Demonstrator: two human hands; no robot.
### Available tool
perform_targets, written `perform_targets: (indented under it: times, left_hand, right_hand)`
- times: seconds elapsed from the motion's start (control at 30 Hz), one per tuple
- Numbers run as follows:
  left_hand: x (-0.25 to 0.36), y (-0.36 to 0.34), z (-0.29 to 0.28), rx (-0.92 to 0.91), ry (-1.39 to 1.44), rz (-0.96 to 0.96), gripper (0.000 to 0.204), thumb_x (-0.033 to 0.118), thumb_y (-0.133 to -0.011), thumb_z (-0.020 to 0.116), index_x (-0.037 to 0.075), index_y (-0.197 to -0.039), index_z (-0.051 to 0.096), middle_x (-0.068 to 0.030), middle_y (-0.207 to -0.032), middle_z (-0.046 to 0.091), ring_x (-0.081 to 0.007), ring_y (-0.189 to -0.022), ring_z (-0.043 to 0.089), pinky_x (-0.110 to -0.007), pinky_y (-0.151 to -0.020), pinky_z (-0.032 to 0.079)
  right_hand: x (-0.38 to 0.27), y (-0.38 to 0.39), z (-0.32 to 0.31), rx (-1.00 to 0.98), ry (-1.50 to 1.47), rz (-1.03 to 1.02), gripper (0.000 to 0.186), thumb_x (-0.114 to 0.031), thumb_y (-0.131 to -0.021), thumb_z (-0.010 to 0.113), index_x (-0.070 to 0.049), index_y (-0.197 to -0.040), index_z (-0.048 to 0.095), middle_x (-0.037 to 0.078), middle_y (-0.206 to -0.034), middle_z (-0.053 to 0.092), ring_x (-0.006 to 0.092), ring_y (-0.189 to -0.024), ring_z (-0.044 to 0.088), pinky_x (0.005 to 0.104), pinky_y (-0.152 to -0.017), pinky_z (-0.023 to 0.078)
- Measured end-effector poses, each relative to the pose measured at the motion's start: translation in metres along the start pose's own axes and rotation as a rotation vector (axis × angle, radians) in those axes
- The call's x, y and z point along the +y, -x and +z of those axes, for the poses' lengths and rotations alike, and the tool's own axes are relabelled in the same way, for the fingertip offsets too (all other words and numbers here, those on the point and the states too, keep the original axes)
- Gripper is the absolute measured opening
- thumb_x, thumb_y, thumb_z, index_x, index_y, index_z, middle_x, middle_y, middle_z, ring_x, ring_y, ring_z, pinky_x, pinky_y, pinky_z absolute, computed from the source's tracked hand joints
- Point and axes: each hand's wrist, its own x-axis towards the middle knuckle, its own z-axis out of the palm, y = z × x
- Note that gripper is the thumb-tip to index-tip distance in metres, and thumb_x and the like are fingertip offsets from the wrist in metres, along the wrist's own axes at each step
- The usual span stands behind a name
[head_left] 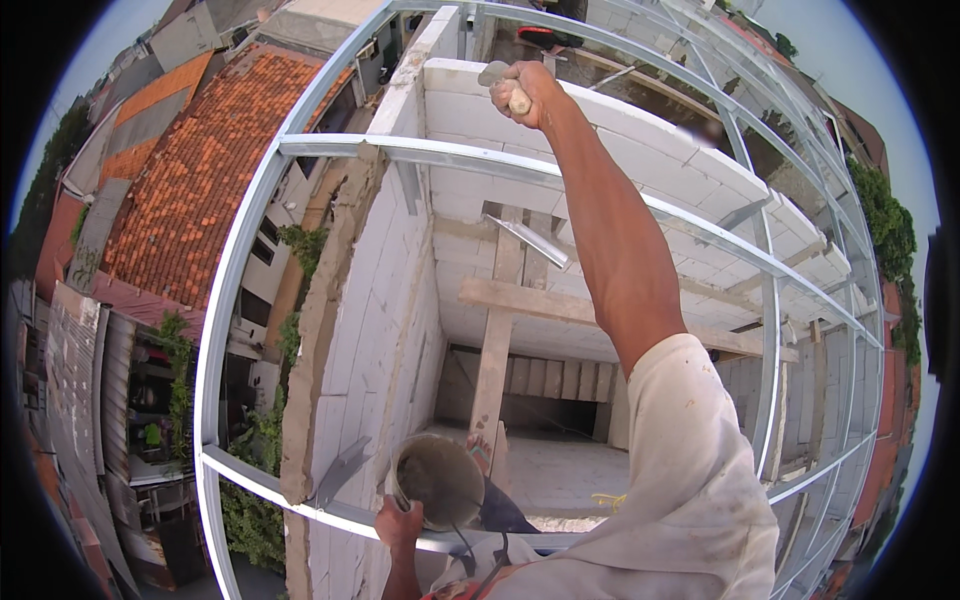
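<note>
My right arm stretches far forward over the room below. In its fist, my right hand [532, 90] grips a trowel by its pale rounded handle [519, 101]. A small part of the grey trowel blade [492, 73] shows past the fingers, beside the top of the white block wall [455, 75]. Close to my body, my left hand [399, 521] is closed on the rim of a dark bucket [437, 478]. Grey material lies inside the bucket. Below it, my foot [478, 452] rests by a wooden plank [494, 375].
Silvery metal roof framing [420, 148] surrounds me, with one bar crossing under my right arm. Under me is a deep drop with stairs [560, 380]. A wooden beam [570, 308] spans it. At left, a mortar-topped wall [325, 290] borders orange tiled roofs [200, 160]. Another person's foot [545, 38] shows far ahead.
</note>
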Motion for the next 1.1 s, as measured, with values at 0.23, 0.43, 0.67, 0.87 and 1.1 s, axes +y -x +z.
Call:
perform_targets:
  times: [0.23,0.43,0.67,0.87,1.1]
  left_hand:
    - [0.002,0.000,0.004,0.046,0.024,0.043,0.042,0.036,-0.070,0.077,0.002,-0.089,0.061,-0.0269,-0.076,0.069,-0.0492,-0.074,0.069,-0.058,-0.068,0.054]
    - [0.003,0.002,0.007,0.038,0.025,0.051,0.041,0.035,-0.071,0.075,0.001,-0.089,0.060,-0.0280,-0.078,0.069,-0.0500,-0.077,0.069,-0.059,-0.071,0.053]
    - [0.007,0.003,-0.008,-0.001,0.017,0.005,0.042,0.035,-0.072,0.071,0.000,-0.093,0.061,-0.0297,-0.085,0.071,-0.0507,-0.084,0.069,-0.058,-0.078,0.054]
    - [0.009,0.005,-0.007,-0.015,0.012,0.028,0.044,0.035,-0.073,0.071,-0.001,-0.097,0.063,-0.0288,-0.088,0.071,-0.0491,-0.085,0.070,-0.057,-0.079,0.054]
    - [0.009,0.005,-0.005,0.048,0.003,0.073,0.041,0.036,-0.073,0.074,0.002,-0.093,0.063,-0.0267,-0.084,0.072,-0.0473,-0.082,0.071,-0.056,-0.074,0.056]
  right_hand:
    - [0.101,0.078,-0.043,0.160,0.331,-0.078,0.011,-0.013,-0.095,0.052,-0.002,-0.093,0.049,0.007,-0.075,0.050,0.0161,-0.054,0.050,0.0311,-0.042,0.044]
    - [0.316,0.240,-0.150,0.168,0.386,0.383,0.017,-0.016,-0.089,0.070,-0.005,-0.094,0.058,0.003,-0.076,0.056,0.0106,-0.050,0.049,0.0273,-0.040,0.040]
    - [0.450,0.455,-0.210,0.253,0.645,0.663,0.026,-0.024,-0.075,0.080,-0.002,-0.090,0.077,0.007,-0.074,0.068,0.0183,-0.067,0.062,0.0359,-0.059,0.047]
    - [0.479,0.531,-0.248,0.288,0.747,0.611,0.026,-0.029,-0.073,0.081,-0.006,-0.084,0.076,0.010,-0.071,0.068,0.0215,-0.069,0.064,0.0401,-0.062,0.049]
    - [0.483,0.452,-0.290,0.301,0.926,0.906,0.023,-0.018,-0.079,0.079,-0.005,-0.098,0.077,0.013,-0.083,0.070,0.0240,-0.070,0.065,0.0439,-0.058,0.053]
